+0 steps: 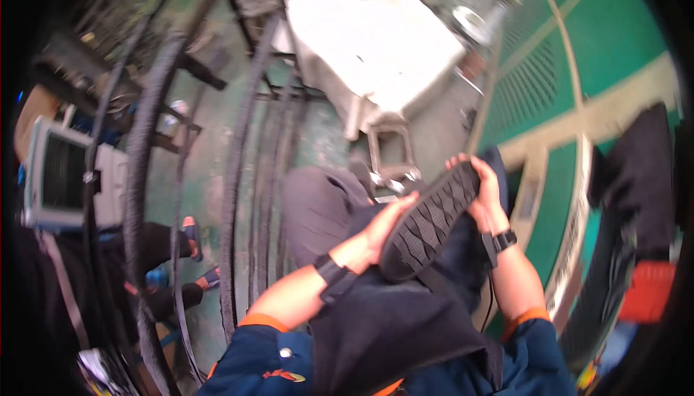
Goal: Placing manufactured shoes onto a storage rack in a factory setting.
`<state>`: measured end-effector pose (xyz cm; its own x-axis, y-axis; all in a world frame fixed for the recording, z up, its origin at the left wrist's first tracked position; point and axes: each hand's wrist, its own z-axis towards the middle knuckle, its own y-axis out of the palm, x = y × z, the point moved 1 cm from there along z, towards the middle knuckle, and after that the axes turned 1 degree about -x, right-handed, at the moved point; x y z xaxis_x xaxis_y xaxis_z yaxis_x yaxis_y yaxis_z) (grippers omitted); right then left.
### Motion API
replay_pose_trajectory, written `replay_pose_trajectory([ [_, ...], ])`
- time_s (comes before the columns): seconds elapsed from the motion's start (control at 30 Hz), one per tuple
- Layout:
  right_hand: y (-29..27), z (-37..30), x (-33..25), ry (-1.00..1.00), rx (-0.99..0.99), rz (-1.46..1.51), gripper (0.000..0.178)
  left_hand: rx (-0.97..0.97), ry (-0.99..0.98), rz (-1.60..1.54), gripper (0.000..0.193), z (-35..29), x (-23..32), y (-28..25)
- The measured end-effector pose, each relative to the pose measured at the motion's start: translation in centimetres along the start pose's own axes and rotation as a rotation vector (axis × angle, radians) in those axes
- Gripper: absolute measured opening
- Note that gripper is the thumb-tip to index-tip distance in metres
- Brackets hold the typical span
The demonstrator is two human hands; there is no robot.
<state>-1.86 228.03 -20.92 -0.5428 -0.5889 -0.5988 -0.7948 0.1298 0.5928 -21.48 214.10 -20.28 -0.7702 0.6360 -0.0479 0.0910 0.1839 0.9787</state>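
The floor (318, 132) shows worn green paint, ahead of the fingers and to their left. Beyond the fingertips stands a table draped in a white cloth (369, 49), with a small metal frame (390, 149) between it and the hands. To the right of the fingers a green panel (531, 82) rises, slotted with vents and edged in pale strips; far to their left run dark, rough-wrapped bars (238, 150), long and slightly bent.

Past those bars sits a boxy grey monitor (69, 172) with a dark screen, and nearer the fingers a co-worker's sandalled feet (191, 240) rest on the floor. Low on the right, well apart from the hands, is a red box (647, 291) – its contents I cannot make out. Dark cloth (640, 168) hangs above it.

The black sole (431, 222) is between the two hands, over the person's lap, tilted with its tread toward the camera. The left hand (383, 230) presses its near left edge, fingers reaching along the side; the right hand (489, 194) is clamped around its far end, fingers curling behind. The tread looks rubbery – zigzag grooves, finely ribbed patches, rounded ends.
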Motion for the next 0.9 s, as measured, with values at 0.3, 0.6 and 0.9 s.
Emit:
replay_pose_trajectory([
  [0.3, -1.8, 2.4, 6.9, 0.19, -0.099, 0.018, 0.023, 0.383, 0.093, 0.435, 0.053, -1.8, 0.2, -4.7],
  [0.6, 0.1, 4.4, 6.1, 0.031, -0.172, -0.419, 0.022, 0.747, 0.126, 0.92, 0.079, 7.0, 7.6, -1.2],
  [0.9, 3.1, 4.4, 6.2, 0.022, -0.341, -0.579, 0.025, 0.631, 0.154, 0.451, 0.059, 8.4, 7.4, -5.0],
])
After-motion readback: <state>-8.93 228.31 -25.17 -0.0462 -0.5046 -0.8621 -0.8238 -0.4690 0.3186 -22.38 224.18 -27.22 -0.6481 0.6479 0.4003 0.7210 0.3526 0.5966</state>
